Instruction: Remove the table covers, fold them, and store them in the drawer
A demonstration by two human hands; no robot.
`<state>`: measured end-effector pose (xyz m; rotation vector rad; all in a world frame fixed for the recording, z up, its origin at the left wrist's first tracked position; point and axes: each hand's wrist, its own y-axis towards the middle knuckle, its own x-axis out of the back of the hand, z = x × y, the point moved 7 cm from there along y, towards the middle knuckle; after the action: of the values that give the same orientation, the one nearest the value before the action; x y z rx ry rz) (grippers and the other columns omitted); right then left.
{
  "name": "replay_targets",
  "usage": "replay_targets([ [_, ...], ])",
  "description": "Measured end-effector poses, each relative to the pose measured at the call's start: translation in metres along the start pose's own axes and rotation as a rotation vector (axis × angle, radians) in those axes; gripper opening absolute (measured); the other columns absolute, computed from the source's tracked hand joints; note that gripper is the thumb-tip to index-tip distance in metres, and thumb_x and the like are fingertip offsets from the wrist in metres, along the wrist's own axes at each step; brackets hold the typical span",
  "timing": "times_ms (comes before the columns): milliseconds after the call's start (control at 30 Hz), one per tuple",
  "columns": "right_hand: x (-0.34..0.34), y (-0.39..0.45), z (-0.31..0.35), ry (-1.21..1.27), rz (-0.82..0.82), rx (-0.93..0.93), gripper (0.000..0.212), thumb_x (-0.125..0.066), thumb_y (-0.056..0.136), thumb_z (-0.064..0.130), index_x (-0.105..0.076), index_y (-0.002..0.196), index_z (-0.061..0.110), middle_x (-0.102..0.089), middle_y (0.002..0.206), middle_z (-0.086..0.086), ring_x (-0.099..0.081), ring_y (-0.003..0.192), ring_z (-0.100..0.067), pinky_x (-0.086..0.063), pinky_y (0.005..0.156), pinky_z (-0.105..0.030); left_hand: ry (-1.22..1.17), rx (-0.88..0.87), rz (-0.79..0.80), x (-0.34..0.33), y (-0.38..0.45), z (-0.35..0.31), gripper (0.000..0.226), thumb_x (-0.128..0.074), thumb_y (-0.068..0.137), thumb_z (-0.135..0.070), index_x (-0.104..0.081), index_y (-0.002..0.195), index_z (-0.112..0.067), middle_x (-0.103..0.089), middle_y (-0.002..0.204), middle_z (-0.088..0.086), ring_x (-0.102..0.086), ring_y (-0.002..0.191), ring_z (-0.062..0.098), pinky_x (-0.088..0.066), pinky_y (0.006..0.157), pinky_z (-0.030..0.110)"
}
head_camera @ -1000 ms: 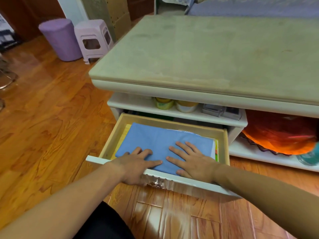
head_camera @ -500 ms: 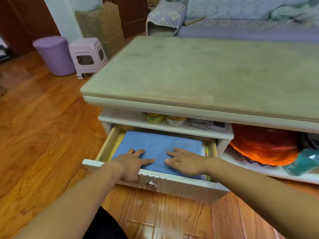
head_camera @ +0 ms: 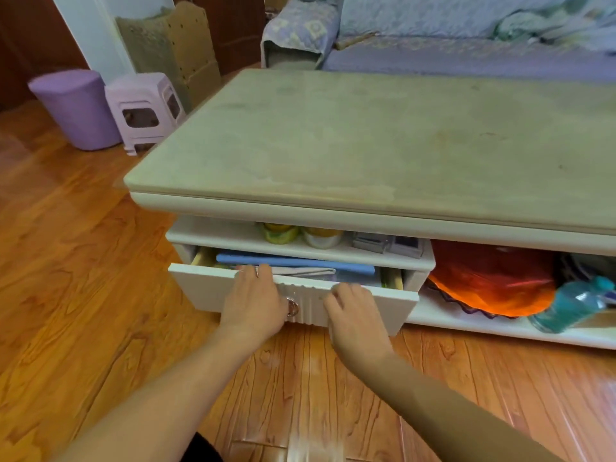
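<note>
Left hand (head_camera: 255, 303) is flat against the white wooden drawer front (head_camera: 206, 286), fingers hooked over its top edge just left of the round metal knob (head_camera: 292, 306). Right hand (head_camera: 355, 310) sits on the same front right of the knob, fingers curled loosely over the top edge; can't tell if it's gripping or just pushing. Drawer is only a little way out of the low cream coffee table (head_camera: 366, 145). The folded blue fabric table cover (head_camera: 293, 261) lies flat inside the drawer, just behind the front, with a pale folded item (head_camera: 306, 271) on the near side of it (another cover or paper, can't tell). My read: storing is done, closing the drawer is what's left. Cover should be light, soft and floppy, no fragility; if it needs re-seating, take it at a folded edge with both hands or press it flat from above, since a loose corner could catch on the shelf above the drawer. The drawer itself is stiff and slides; push evenly either side of the knob so it doesn't rack. Right of the drawer: orange plastic dish (head_camera: 490, 278) and teal bottle (head_camera: 573, 303) on the table's lower shelf.
</note>
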<state>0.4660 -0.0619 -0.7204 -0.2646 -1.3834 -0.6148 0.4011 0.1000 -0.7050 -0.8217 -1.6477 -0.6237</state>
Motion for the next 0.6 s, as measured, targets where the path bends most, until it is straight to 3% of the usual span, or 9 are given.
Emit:
replay_targets([
  [100,-0.013,-0.022,-0.025,0.230,-0.010,-0.285,0.018,-0.057,0.095,0.022,-0.055,0.113,0.026,-0.044,0.102,0.011,-0.044,0.094,-0.008,-0.045,0.084,-0.024,-0.513,0.242,0.328,-0.030,0.000,0.006,0.022,-0.057,0.101,-0.028,-0.055,0.114,-0.011,-0.057,0.096,0.000,-0.057,0.088,0.015,-0.046,0.072,0.031],
  [167,-0.017,-0.018,-0.060,0.395,-0.073,-0.511,0.024,-0.056,0.096,0.021,-0.053,0.119,0.022,-0.045,0.109,0.010,-0.046,0.101,-0.007,-0.046,0.088,-0.022,-0.798,0.353,0.472,-0.049,0.005,0.006,0.013,-0.057,0.101,-0.025,-0.055,0.108,-0.014,-0.056,0.101,0.001,-0.055,0.100,0.019,-0.048,0.092,0.037],
  [200,-0.018,-0.013,-0.074,0.456,-0.078,-0.574,0.026,-0.057,0.096,0.019,-0.053,0.121,0.020,-0.047,0.112,0.008,-0.048,0.105,-0.009,-0.049,0.092,-0.026,-0.891,0.369,0.471,-0.053,0.012,0.005,0.019,-0.058,0.100,-0.028,-0.055,0.113,-0.015,-0.058,0.110,0.003,-0.054,0.110,0.021,-0.044,0.105,0.041],
  [267,-0.018,-0.001,-0.089,0.476,-0.038,-0.601,0.028,-0.058,0.096,0.017,-0.052,0.123,0.018,-0.049,0.114,0.006,-0.049,0.108,-0.011,-0.051,0.099,-0.034,-1.033,0.382,0.436,-0.063,0.028,0.004,0.043,-0.061,0.092,-0.036,-0.053,0.130,-0.018,-0.059,0.131,0.007,-0.053,0.122,0.023,-0.037,0.115,0.049],
  [400,-0.026,0.014,-0.096,0.515,0.071,-0.596,0.046,-0.055,0.097,0.014,-0.043,0.141,0.019,-0.045,0.131,0.003,-0.047,0.118,-0.013,-0.046,0.105,-0.032,-1.150,0.399,0.340,-0.077,0.045,-0.003,0.050,-0.066,0.095,-0.020,-0.042,0.138,-0.022,-0.052,0.133,0.003,-0.048,0.123,0.021,-0.033,0.107,0.038],
  [600,-0.040,0.027,-0.098,0.684,0.093,-0.702,0.047,-0.056,0.098,0.016,-0.039,0.142,0.021,-0.035,0.133,0.002,-0.048,0.113,-0.017,-0.050,0.096,-0.032,-1.099,0.411,0.208,-0.097,0.054,-0.016,0.059,-0.066,0.097,-0.030,-0.036,0.147,-0.021,-0.037,0.140,0.003,-0.042,0.120,0.019,-0.033,0.101,0.034],
])
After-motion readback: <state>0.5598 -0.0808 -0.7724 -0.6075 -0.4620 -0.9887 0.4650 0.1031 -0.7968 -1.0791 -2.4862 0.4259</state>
